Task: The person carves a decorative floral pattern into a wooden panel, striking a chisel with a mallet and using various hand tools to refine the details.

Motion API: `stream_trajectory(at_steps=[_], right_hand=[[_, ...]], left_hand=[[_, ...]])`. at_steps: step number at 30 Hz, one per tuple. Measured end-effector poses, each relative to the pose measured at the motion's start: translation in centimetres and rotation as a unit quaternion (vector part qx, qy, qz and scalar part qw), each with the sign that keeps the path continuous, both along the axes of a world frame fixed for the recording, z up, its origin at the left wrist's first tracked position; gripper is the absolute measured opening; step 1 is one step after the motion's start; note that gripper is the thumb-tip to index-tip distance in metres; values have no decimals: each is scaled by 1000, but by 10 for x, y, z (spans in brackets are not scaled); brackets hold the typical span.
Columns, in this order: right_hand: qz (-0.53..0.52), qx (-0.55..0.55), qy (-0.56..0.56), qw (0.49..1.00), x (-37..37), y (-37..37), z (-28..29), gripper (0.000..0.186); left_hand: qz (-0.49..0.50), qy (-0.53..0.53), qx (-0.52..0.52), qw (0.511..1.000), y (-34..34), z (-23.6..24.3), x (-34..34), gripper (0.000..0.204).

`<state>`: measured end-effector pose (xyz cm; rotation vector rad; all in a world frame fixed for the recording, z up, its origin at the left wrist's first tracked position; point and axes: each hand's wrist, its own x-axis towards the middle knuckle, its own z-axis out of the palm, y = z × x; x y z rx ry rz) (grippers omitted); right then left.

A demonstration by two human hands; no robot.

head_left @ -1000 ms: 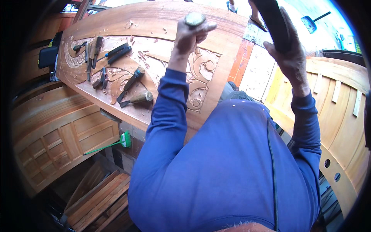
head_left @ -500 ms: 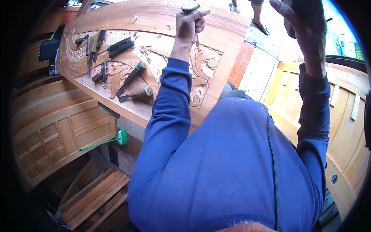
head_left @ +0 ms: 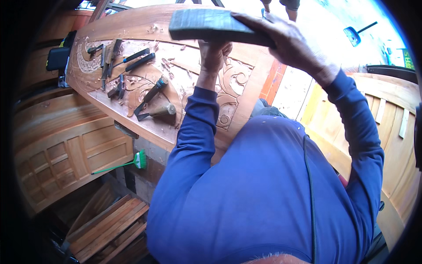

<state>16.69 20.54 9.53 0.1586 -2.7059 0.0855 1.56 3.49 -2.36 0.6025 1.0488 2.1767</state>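
Observation:
My left hand (head_left: pixel 214 56) is closed in an upright fist around a carving chisel, over the carved part of a wooden panel (head_left: pixel 259 48). The chisel's handle top is hidden behind a long greyish wooden mallet (head_left: pixel 215 25), shaped like a block. My right hand (head_left: pixel 295 47) grips that mallet by its right end. The mallet lies across the view right above my left fist; whether it touches the handle I cannot tell. Scrollwork relief (head_left: pixel 233 79) shows beside my left wrist. The chisel's cutting tip is not visible.
Several chisels lie on the panel's left, among them one with a wooden handle (head_left: pixel 162 110) and one with a black handle (head_left: pixel 156 88). Wood shavings are scattered about. A green broom (head_left: pixel 140 159) leans by a panelled door (head_left: pixel 66 158). Someone's legs (head_left: pixel 292 9) stand beyond.
My right hand has swung the mallet from the upper right, leftward to over my left fist. The left hand stays closed on the chisel, slightly lower in view.

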Motion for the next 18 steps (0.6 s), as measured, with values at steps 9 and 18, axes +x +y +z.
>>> stream_trajectory(at_steps=[9,18], right_hand=[[17,-300,56,952,12,10,7,85],[-122,-419,111,893,21,2,54,84]], left_hand=[[-11,14,-141,990,27,29,-18,28],[126,12,-84,988,6,26,5,35]])
